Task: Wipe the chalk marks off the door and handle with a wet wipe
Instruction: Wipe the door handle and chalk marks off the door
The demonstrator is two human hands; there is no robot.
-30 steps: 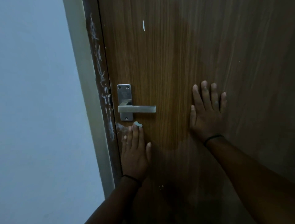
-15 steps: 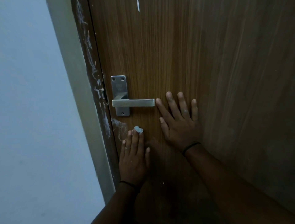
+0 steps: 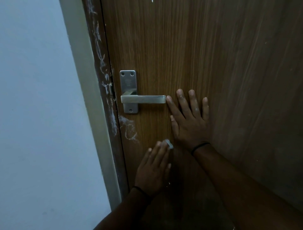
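Note:
A brown wooden door fills the view, with a metal lever handle on a steel plate. White chalk scribbles sit on the door just below the plate. My left hand lies flat on the door below the handle, fingers straight, pressing a small pale wipe under its fingertips, right of the scribbles. My right hand is spread flat on the door right of the lever, its index fingertip at the lever's end.
The dark door frame on the left carries more chalk streaks along its length. A pale wall lies left of the frame. A small white fleck shows at the top of the door.
My right hand slid left from the door's middle until it reached the lever's end. My left hand with the wipe moved down and right, uncovering the scribbles below the plate.

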